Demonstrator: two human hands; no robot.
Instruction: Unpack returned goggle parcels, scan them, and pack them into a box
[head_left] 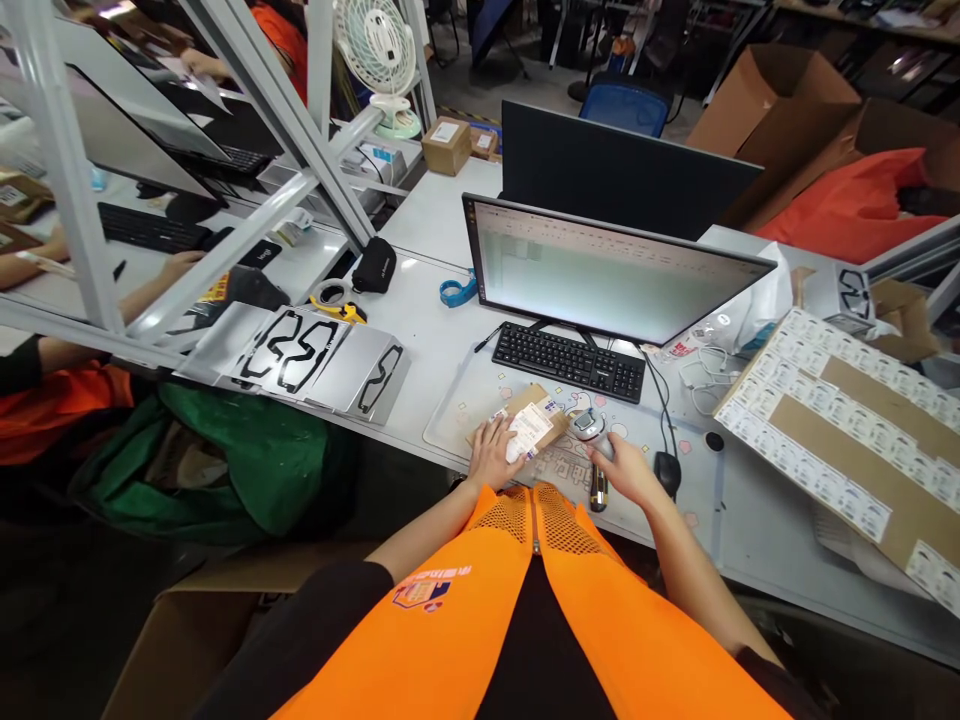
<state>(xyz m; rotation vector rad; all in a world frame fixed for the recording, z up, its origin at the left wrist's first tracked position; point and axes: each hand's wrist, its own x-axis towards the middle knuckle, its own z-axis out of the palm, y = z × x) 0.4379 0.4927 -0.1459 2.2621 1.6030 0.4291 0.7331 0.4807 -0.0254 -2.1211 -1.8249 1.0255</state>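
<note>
My left hand (493, 456) is closed on the near left edge of a small brown cardboard parcel (556, 420), which lies flat on the desk mat with a white label (529, 428) facing up. In my right hand (628, 472) is a grey handheld barcode scanner (589, 424), its head just right of the parcel and apart from my left hand. Below the scanner lies a yellow and black box cutter (598, 490), partly behind my right fingers. Beyond the parcel stand a black keyboard (566, 362) and a lit monitor (600, 275).
A mouse (667, 473) sits to the right, near a cardboard sheet covered in labels (825, 440). On the left are silver boxes (337, 365), a yellow tape dispenser (341, 310) and a metal frame (225, 265). Another person's hand (169, 270) shows beyond the frame.
</note>
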